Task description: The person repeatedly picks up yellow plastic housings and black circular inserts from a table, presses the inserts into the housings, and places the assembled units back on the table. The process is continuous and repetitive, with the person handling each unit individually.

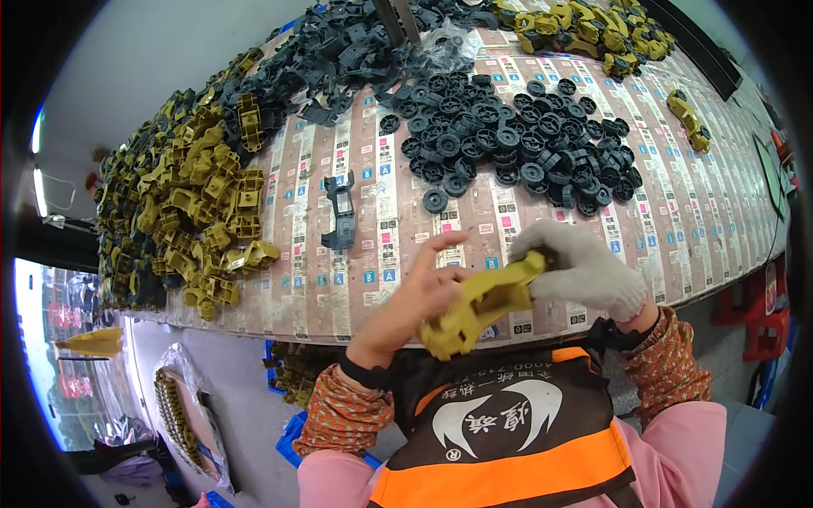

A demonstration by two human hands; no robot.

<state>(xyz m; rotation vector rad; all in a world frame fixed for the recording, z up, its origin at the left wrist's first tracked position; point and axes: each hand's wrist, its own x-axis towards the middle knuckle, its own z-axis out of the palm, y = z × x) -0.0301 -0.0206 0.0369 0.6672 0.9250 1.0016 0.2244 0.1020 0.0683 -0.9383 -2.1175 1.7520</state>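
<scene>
Close in front of me, above the table's near edge, a yellow plastic toy car body (467, 325) is held tilted, its hollow side partly showing. My right hand (580, 269), in a pale knitted glove, grips its upper right end. My bare left hand (413, 298) holds its left side, with one finger stretched out and the others bent against the part. A dark grey toy chassis piece (340, 216) lies alone on the table, beyond my left hand. Farther off, past both hands, is a heap of black toy wheels (508, 127).
Yellow car bodies (199, 186) are piled along the left side of the table (322, 292). Dark grey parts (347, 55) are heaped at the back. Yellow cars with wheels (593, 30) stand at the far right, with one apart (688, 120). Red stools (766, 317) stand at the right.
</scene>
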